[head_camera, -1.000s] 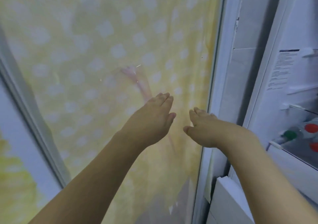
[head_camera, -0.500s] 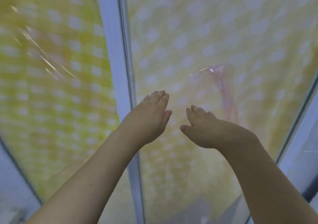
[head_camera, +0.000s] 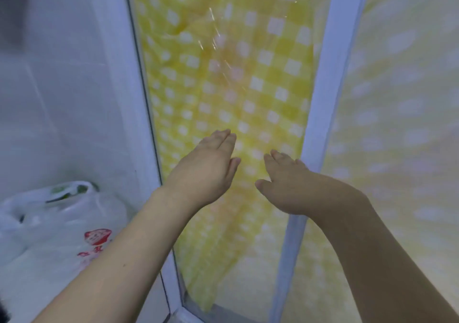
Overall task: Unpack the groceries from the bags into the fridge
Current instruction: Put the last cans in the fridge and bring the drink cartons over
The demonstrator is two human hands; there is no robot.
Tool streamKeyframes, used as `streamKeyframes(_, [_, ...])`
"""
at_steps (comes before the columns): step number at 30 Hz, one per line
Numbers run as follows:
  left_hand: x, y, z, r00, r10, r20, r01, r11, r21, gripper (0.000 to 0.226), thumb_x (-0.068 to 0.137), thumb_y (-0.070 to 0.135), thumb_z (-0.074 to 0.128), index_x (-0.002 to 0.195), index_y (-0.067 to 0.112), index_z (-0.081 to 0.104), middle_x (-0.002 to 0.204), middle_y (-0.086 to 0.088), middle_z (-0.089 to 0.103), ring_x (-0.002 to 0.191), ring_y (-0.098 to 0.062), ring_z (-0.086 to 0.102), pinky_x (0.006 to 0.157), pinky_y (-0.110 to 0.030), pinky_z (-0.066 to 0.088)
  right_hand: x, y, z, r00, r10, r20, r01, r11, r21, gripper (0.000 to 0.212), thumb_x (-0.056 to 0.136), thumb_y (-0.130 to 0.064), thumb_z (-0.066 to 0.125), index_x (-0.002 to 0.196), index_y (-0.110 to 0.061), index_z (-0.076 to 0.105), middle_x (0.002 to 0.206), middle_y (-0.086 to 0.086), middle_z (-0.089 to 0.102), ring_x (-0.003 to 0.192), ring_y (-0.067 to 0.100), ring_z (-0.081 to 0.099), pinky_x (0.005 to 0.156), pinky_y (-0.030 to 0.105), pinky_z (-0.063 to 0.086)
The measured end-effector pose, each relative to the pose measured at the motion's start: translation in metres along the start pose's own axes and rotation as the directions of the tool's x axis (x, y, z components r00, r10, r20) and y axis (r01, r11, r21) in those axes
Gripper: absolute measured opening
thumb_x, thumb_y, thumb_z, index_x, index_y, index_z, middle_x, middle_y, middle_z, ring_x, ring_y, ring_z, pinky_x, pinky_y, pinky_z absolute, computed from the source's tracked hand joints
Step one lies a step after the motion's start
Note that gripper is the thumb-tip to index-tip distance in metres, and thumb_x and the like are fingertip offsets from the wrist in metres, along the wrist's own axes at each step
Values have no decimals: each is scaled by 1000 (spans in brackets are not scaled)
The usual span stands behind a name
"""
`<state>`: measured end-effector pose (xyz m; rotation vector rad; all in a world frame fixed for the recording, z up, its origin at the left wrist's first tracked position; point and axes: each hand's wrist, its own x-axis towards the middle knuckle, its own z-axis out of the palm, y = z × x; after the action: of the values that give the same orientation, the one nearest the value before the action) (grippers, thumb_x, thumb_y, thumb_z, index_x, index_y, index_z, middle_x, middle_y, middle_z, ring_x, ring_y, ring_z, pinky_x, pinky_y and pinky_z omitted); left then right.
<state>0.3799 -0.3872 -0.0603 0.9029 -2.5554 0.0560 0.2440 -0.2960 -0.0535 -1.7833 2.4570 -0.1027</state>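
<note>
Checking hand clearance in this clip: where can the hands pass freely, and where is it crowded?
Open air lies between the left hand and right hand, in front of the yellow checked curtain behind glass. Lower left is crowded: white plastic bags fill the corner against the tiled wall, beside the white frame.

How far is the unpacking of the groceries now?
Nothing here shows as done; the fridge is out of view. In hand: nothing. The left hand and right hand are empty, fingers straight, before a glass panel. Left to do: the white plastic bag at lower left looks full.
</note>
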Motion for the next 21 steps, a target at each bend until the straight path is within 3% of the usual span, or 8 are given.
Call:
streamKeyframes(11, [-94, -149, -44, 926, -376, -23, 376, 919, 120, 57, 105, 33, 31, 155, 11, 15, 163, -5, 12, 149, -18, 10, 116, -25, 8, 61, -166, 28, 925, -375, 63, 373, 927, 30, 65, 104, -37, 27, 154, -10, -4, 162, 7, -12, 149, 20, -9, 119, 36, -3])
streamKeyframes(21, [-153, -239, -58, 815, -578, -40, 577, 804, 145, 55, 105, 32, 32, 154, 13, 18, 163, -3, 14, 149, -16, 11, 113, -23, 11, 102, -272, 59, 824, -548, 142, 545, 836, 67, 63, 104, -35, 25, 154, -11, -4, 162, 5, -13, 149, 18, -9, 119, 33, -5])
